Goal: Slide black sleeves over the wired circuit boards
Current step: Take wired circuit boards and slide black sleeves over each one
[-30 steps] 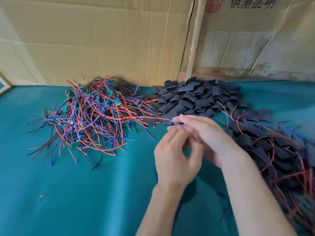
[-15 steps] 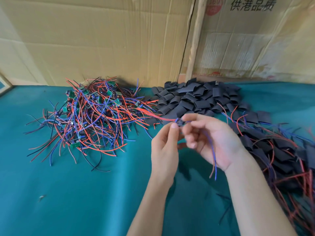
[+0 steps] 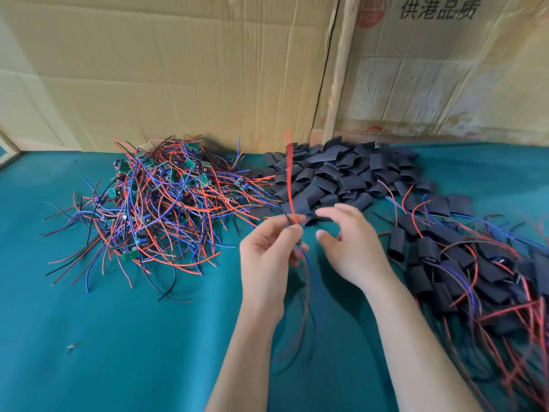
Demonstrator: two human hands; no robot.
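Observation:
My left hand (image 3: pixel 269 257) pinches one wired circuit board (image 3: pixel 298 244) above the green cloth; its red wire (image 3: pixel 291 185) sticks upward and blue and red wires hang down below the hand. My right hand (image 3: pixel 350 245) hovers just right of it, fingers loosely spread, holding nothing. A tangled heap of bare wired boards (image 3: pixel 160 203) lies at the left. Behind the hands is a pile of empty black sleeves (image 3: pixel 341 173). Sleeved boards (image 3: pixel 463 269) with trailing wires are heaped at the right.
The green cloth table (image 3: pixel 118 352) runs under everything. Cardboard sheets (image 3: pixel 178 69) and a wooden post (image 3: pixel 335 84) stand along the far edge. A small scrap (image 3: pixel 72 347) lies on the cloth at front left.
The right hand has let go of the wires and drawn slightly right. The left hand turned the board so its red wire now points up and the other wires dangle.

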